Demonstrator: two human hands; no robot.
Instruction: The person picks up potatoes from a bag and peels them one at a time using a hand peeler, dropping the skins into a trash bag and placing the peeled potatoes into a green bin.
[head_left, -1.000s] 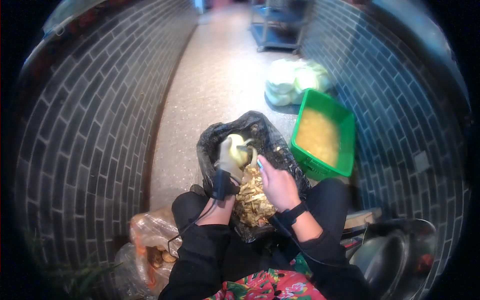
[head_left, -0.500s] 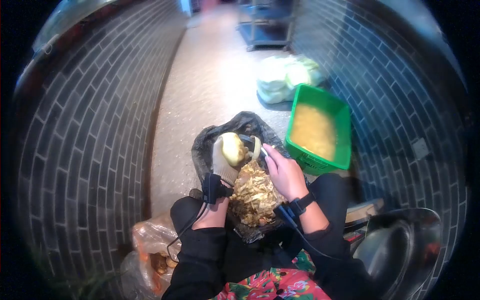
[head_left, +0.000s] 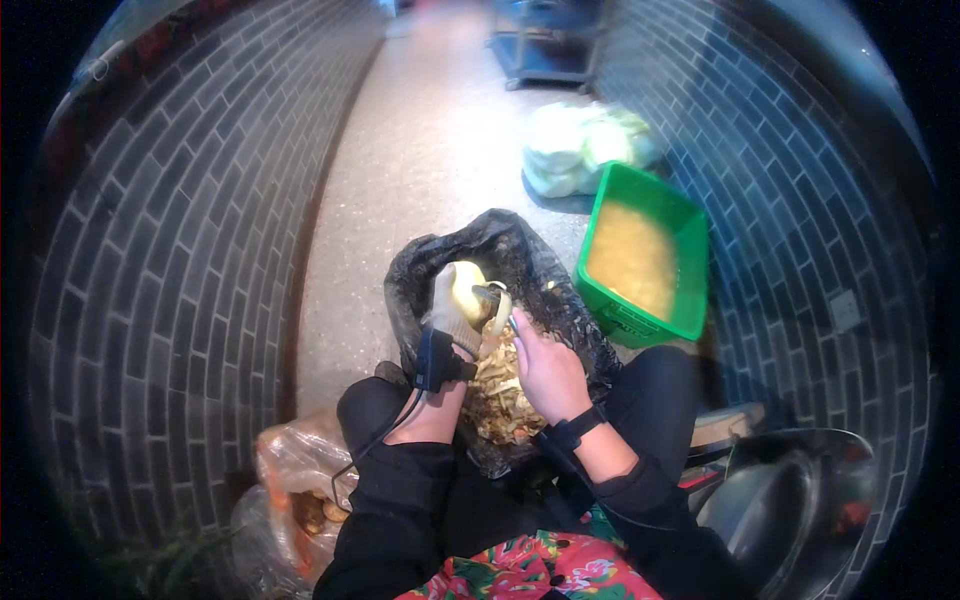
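My left hand (head_left: 443,302), in a pale knit glove, is wrapped round a mostly peeled, yellow potato (head_left: 466,288). Bare and closed, my right hand (head_left: 553,375) grips a peeler (head_left: 489,295), its dark head against the potato's right side. A pale strip of peel (head_left: 503,306) hangs by the peeler. Beneath both hands, a black plastic bag (head_left: 415,275) lies spread on the floor. A heap of potato peelings (head_left: 500,395) fills its near part, partly covered by my right hand.
A green bin (head_left: 690,240) at the right holds yellowish contents, blurred. Behind it lies a bag of pale green vegetables (head_left: 580,150). Brown potatoes (head_left: 318,513) sit in a clear bag (head_left: 300,450) at lower left; a metal basin (head_left: 775,500) stands lower right. Brick walls flank me; a wheeled cart (head_left: 545,55) stands ahead.
My right hand and the peeler have moved left and down, closer to the potato. The potato has turned slightly in my left hand. The view has shifted a little.
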